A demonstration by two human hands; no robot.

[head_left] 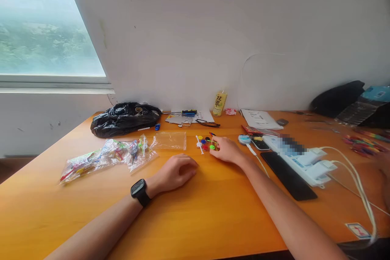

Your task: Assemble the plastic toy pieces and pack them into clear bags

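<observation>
One left hand (175,174) rests on the wooden table (189,221), half-curled, thumb apart from fingers; black watch (139,187) on its wrist. Right hand (227,150), apart from the left, reaches to a cluster of small coloured pieces (203,141), fingertips at its right edge; cannot tell whether they grip one. White stick (199,145) at the cluster's left; clear bag (169,140) lies flat farther left.
</observation>
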